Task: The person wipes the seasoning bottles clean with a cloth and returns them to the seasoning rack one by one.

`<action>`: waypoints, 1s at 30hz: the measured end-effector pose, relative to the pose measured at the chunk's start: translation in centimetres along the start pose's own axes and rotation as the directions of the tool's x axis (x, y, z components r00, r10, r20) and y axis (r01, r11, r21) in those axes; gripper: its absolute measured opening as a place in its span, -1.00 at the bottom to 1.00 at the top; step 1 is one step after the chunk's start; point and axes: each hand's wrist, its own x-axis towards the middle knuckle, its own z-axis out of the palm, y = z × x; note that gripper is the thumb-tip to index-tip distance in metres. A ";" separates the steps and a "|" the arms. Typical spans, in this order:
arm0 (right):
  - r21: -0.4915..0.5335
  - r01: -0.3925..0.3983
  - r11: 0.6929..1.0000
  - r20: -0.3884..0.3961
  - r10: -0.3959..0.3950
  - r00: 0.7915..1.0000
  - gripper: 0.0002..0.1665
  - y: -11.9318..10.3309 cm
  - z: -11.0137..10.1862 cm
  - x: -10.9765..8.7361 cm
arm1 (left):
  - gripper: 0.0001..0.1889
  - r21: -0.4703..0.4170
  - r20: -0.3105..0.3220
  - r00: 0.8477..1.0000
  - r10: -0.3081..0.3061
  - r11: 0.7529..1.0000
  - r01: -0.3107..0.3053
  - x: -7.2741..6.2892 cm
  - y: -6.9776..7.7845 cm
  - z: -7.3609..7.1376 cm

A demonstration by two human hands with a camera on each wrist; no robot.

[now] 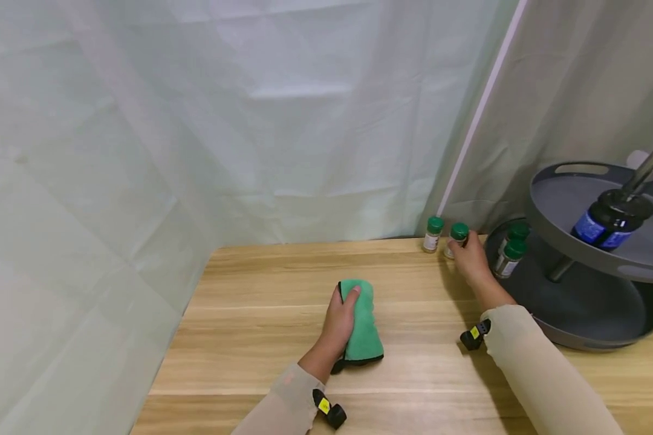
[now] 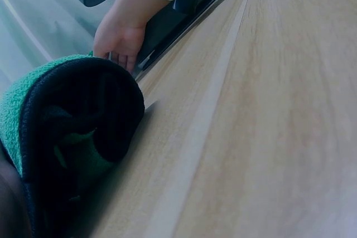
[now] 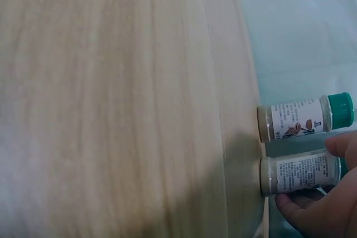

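Note:
In the head view my left hand (image 1: pixel 338 320) grips a folded green cloth (image 1: pixel 363 326) with black edging, thumb on top. The left wrist view shows the cloth's rolled end (image 2: pixel 83 115) just over the wooden table. At the table's back edge, my right hand (image 1: pixel 473 260) holds a spice jar (image 1: pixel 457 238) with a green lid between thumb and fingers. That jar stands upright beside a second spice jar (image 1: pixel 432 234); the right wrist view shows their printed labels, a small gap apart.
A grey two-tier round tray (image 1: pixel 588 338) stands at the right. Two more green-lidded jars (image 1: pixel 508 260) are on its lower tier, and a dark bottle with a blue label (image 1: pixel 604 226) is on the upper one. Pale curtains (image 1: pixel 305 121) hang behind the wooden table (image 1: pixel 261 344).

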 end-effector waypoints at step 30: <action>0.067 0.176 0.982 -0.084 -0.170 0.982 -0.38 -4.8 0.0 -6.8 | -0.42 0.008 -0.007 1.000 -0.005 1.000 0.005 0.2 0.0 -0.3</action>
